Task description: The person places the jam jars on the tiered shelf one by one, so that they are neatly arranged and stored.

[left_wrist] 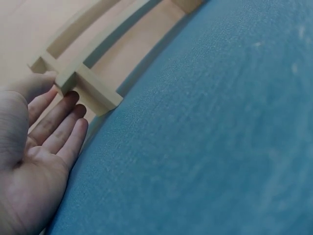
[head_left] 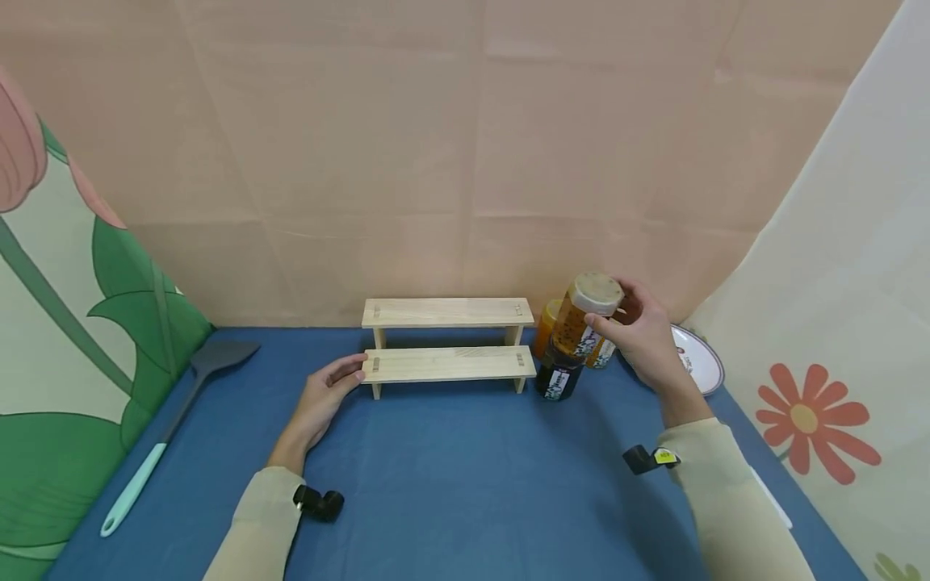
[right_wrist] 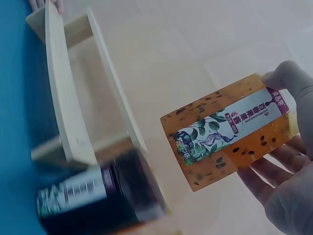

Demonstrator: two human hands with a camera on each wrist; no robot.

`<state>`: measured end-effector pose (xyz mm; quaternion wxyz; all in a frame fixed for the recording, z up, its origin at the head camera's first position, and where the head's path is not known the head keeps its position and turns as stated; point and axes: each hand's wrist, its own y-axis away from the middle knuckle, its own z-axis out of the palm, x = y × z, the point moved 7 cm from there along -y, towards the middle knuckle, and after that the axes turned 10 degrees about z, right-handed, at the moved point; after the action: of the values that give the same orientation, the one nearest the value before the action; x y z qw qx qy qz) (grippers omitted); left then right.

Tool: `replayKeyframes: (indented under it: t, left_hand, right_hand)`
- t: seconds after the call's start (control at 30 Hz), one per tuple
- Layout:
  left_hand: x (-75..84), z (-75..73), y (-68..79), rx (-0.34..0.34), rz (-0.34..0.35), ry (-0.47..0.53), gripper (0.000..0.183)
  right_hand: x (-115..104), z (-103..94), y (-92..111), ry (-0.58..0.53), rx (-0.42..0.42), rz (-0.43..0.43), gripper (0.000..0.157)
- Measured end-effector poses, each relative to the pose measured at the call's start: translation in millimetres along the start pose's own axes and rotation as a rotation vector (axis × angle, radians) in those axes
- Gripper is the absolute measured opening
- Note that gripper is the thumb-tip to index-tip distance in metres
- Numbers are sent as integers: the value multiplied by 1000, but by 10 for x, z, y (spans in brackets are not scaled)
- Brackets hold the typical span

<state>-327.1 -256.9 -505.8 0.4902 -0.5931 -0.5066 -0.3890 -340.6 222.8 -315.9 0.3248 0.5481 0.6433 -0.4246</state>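
Observation:
A two-tier wooden rack (head_left: 450, 365) stands at the back of the blue table. My left hand (head_left: 320, 407) pinches the left end of its lower board, thumb above and fingers below, as the left wrist view shows. In my right hand (head_left: 643, 339) is a jar of amber, seed-flecked syrup (right_wrist: 215, 132), gripped near its pale lid and tilted, right of the rack. A dark jar (head_left: 558, 379) with a white label stands below it, beside the rack's right end. Two orange jars, one at the rack's corner (head_left: 545, 327) and another (head_left: 601, 353), are partly hidden behind.
A grey-headed spatula (head_left: 174, 420) with a mint handle lies along the left side. At the right, a white plate (head_left: 701, 363) is partly covered by my right hand and forearm. A white object (head_left: 773, 500) shows past the right sleeve. Cloth walls border the back and sides.

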Motion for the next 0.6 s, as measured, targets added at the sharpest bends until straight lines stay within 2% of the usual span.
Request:
replayKeyframes:
  t: [0.33, 0.5, 0.6]
  left_hand:
    - [47, -15, -1, -7, 21, 1, 55]
    - [45, 4, 9, 1, 12, 4, 55]
    - [41, 13, 24, -1, 1, 2, 55]
  right_hand:
    - [-291, 610, -232, -127, -90, -38, 72]
    - [-390, 937, -336, -211, -154, -18, 71]
    - [-406, 1123, -379, -217, -171, 2, 73]
